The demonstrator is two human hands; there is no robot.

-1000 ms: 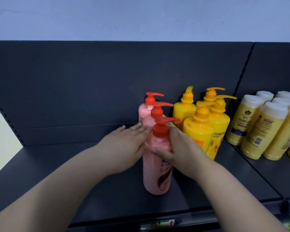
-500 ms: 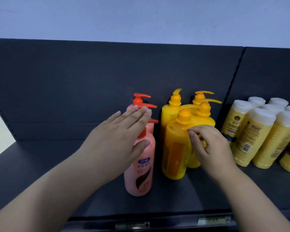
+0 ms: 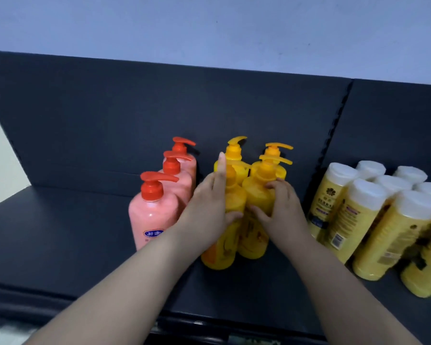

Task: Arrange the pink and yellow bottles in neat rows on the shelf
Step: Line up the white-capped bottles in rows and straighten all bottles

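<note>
Your left hand (image 3: 209,207) clasps the front-left yellow plastic pump bottle (image 3: 218,247), fingers laid straight up its side, thumb across its front. Your right hand (image 3: 281,212) curls round the front-right yellow plastic pump bottle (image 3: 253,239). Both bottles stand at frame centre on the dark shelf (image 3: 60,232), with two more yellow ones behind and three pink plastic pump bottles (image 3: 152,215) lined up just left. Step in hand, likely: squaring the yellow rows. Next: nudge the front pair level and snug without tipping them.
</note>
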